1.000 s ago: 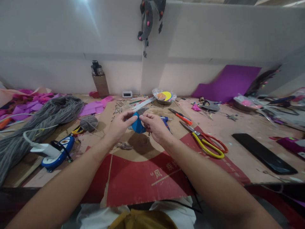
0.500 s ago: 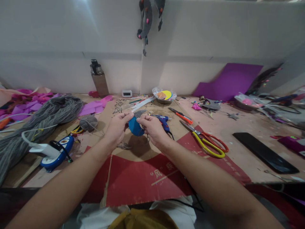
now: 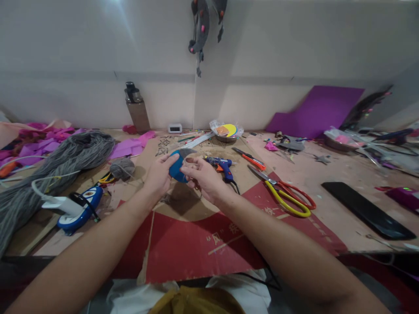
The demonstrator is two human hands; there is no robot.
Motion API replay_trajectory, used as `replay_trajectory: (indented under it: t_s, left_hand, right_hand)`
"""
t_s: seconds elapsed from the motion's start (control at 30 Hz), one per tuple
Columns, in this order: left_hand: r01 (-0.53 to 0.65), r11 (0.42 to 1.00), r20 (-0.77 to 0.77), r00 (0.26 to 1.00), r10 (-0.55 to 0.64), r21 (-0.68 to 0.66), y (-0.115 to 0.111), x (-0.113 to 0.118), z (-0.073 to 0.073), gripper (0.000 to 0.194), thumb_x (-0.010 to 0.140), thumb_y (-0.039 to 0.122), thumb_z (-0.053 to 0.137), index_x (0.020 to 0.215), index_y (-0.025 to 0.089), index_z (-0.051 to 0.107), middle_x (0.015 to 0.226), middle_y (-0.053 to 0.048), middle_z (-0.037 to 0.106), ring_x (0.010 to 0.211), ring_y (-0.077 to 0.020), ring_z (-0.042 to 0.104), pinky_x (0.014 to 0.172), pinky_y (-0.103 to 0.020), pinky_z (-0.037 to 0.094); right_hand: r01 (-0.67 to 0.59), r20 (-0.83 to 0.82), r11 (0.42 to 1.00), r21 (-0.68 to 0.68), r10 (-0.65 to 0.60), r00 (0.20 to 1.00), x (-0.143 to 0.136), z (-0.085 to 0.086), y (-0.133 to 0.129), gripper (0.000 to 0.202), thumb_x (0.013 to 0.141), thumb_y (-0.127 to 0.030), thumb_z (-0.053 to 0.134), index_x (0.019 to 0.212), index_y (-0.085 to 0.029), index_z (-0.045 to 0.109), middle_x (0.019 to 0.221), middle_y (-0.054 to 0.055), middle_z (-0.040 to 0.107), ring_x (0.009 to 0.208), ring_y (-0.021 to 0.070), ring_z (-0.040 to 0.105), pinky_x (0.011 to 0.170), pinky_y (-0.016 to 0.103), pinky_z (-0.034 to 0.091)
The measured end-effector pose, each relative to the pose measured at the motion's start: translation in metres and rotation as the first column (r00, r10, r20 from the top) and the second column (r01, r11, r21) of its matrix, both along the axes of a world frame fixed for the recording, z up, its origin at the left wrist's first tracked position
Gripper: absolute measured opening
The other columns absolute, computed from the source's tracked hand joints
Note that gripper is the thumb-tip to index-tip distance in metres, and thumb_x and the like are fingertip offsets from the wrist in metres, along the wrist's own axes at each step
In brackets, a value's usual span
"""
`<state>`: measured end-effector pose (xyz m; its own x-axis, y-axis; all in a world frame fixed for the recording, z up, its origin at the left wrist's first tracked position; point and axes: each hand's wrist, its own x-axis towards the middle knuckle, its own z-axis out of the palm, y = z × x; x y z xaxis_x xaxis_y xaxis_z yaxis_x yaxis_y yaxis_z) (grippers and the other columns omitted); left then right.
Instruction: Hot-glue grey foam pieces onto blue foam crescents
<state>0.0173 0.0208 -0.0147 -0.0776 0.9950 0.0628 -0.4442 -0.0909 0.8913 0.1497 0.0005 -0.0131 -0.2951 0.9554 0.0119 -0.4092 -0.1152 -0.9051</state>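
Observation:
A round, flat blue piece with a grey part along its top edge is held up over the cardboard. My left hand grips its left side between thumb and fingers. At its right edge is my right hand, thumb and forefinger pinched together; what lies between them is too small to make out. Just beyond the right hand, a blue glue gun rests on the cardboard. Scissors with red and yellow handles and a red-orange utility knife lie farther right.
Grey yarn and a small yarn ball lie left, near a blue-and-white power strip. A bottle stands at the wall. A bowl sits at the back; a black slab and purple sheet are right.
The blue piece has shifted slightly left and turned so more of its face shows. My right hand's fingers have changed their pinch at its right edge.

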Motion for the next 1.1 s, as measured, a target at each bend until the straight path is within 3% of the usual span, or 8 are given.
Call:
replay_trajectory:
  t_s: [0.13,0.3,0.47,0.6,0.7,0.8,0.9,1.1]
  left_hand:
    - [-0.087,0.996,-0.011,0.996,0.087,0.025,0.006,-0.008,0.005,0.015,0.069,0.023,0.073,0.078,0.011,0.069,0.072,-0.006,0.069,0.058,-0.0128,0.06,0.053,-0.024,0.049]
    - [-0.185,0.982,0.034,0.982,0.183,0.036,0.015,-0.018,0.004,0.011,0.069,0.021,0.071,0.077,0.013,0.068,0.071,-0.004,0.069,0.058,-0.0116,0.06,0.057,-0.023,0.051]
    - [-0.219,0.975,0.053,0.975,0.217,0.037,0.024,-0.031,0.002,0.012,0.07,0.022,0.071,0.079,0.014,0.069,0.072,-0.003,0.07,0.06,-0.0109,0.061,0.061,-0.023,0.053]
    - [-0.178,0.984,0.058,0.982,0.178,0.003,0.027,-0.034,0.0,0.014,0.067,0.021,0.073,0.077,0.014,0.069,0.073,-0.004,0.07,0.062,-0.0128,0.063,0.063,-0.026,0.054]
    - [-0.17,0.985,0.026,0.985,0.17,-0.004,0.025,-0.029,-0.002,0.013,0.066,0.022,0.074,0.075,0.014,0.068,0.072,-0.004,0.07,0.061,-0.0125,0.062,0.063,-0.025,0.053]
    - [-0.16,0.987,-0.018,0.987,0.16,0.015,0.021,-0.023,-0.002,0.012,0.067,0.024,0.074,0.072,0.014,0.069,0.068,-0.004,0.069,0.059,-0.0124,0.062,0.061,-0.024,0.053]
    - [-0.139,0.99,-0.05,0.989,0.14,0.014,0.016,-0.018,0.0,0.012,0.068,0.024,0.073,0.072,0.014,0.07,0.067,-0.004,0.069,0.058,-0.013,0.062,0.06,-0.025,0.053]
    - [-0.058,0.998,-0.062,0.996,0.06,0.034,0.003,-0.004,0.005,0.016,0.065,0.024,0.076,0.077,0.014,0.072,0.071,-0.004,0.07,0.06,-0.0123,0.062,0.062,-0.024,0.052]
  right_hand:
    - [-0.024,0.103,0.999,0.021,0.022,0.994,-0.001,-0.002,-0.003,0.047,0.064,-0.025,0.075,0.101,-0.021,0.047,0.062,-0.008,0.054,0.048,0.0072,0.047,0.04,0.018,0.032]
    - [-0.06,0.356,0.988,0.139,0.007,0.935,-0.002,-0.001,-0.007,0.009,0.08,-0.027,0.054,0.086,-0.02,0.054,0.065,-0.005,0.055,0.044,0.0052,0.04,0.042,0.019,0.027]
    - [-0.156,0.606,0.925,0.347,-0.094,0.79,0.0,-0.002,-0.011,0.02,0.085,-0.028,0.048,0.068,-0.019,0.056,0.057,-0.004,0.053,0.05,0.0087,0.043,0.051,0.022,0.029]
    - [-0.274,0.762,0.812,0.515,-0.286,0.581,0.008,-0.002,-0.006,0.035,0.088,-0.035,0.05,0.058,-0.018,0.056,0.058,0.0,0.054,0.055,0.0116,0.043,0.057,0.027,0.027]
    - [-0.241,0.74,0.744,0.623,-0.461,0.491,0.014,-0.001,0.0,0.044,0.089,-0.045,0.051,0.055,-0.019,0.057,0.062,0.003,0.057,0.062,0.0151,0.047,0.062,0.029,0.029]
    - [-0.106,0.618,0.664,0.74,-0.609,0.497,0.019,0.002,0.004,0.032,0.09,-0.045,0.052,0.075,-0.02,0.066,0.083,0.006,0.065,0.083,0.0199,0.054,0.075,0.032,0.034]
    - [-0.004,0.522,0.596,0.803,-0.701,0.487,0.021,0.003,0.003,0.02,0.089,-0.037,0.055,0.093,-0.02,0.064,0.1,0.008,0.065,0.095,0.0207,0.054,0.084,0.034,0.036]
    - [-0.086,0.439,0.444,0.892,-0.802,0.405,0.018,0.002,0.002,0.018,0.088,-0.034,0.06,0.102,-0.024,0.065,0.098,0.005,0.064,0.097,0.022,0.052,0.086,0.037,0.033]
